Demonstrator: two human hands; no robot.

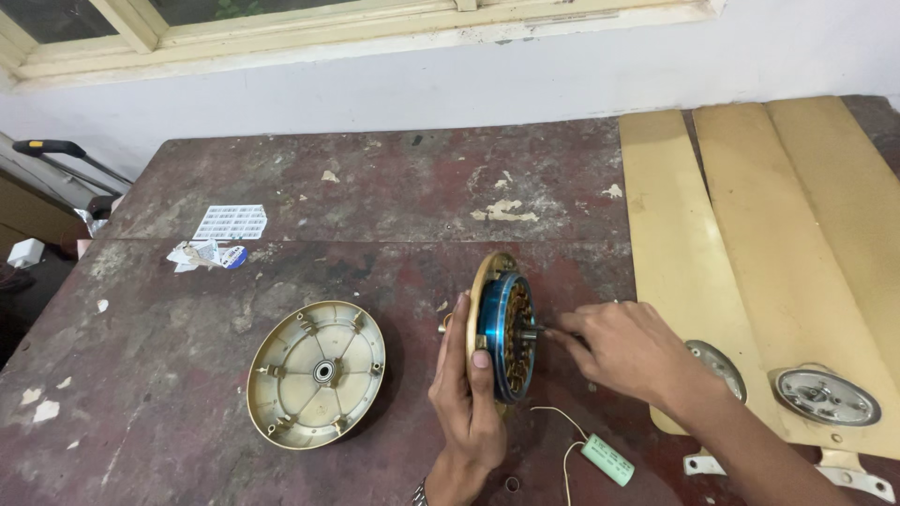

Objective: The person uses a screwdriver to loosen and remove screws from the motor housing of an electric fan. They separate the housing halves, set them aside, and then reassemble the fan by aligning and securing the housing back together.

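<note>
My left hand (pixel 466 398) holds a round fan motor (pixel 504 330) upright on its edge on the worn red-brown table (pixel 375 197); the motor has a gold cover on its left and a blue ring with copper windings facing right. My right hand (pixel 623 349) reaches in from the right, its fingertips pinched on something thin at the motor's centre shaft. A pale green capacitor (pixel 607 459) with white wires lies just below the motor. The separate gold motor cover (pixel 317 372) lies open side up to the left, a bearing in its middle.
Three gold fan blades (pixel 797 244) lie side by side on the right, with metal mounting brackets (pixel 827 396) at their near ends. Paper scraps and a printed sheet (pixel 231 222) sit at the back left. A white wall and window frame stand behind.
</note>
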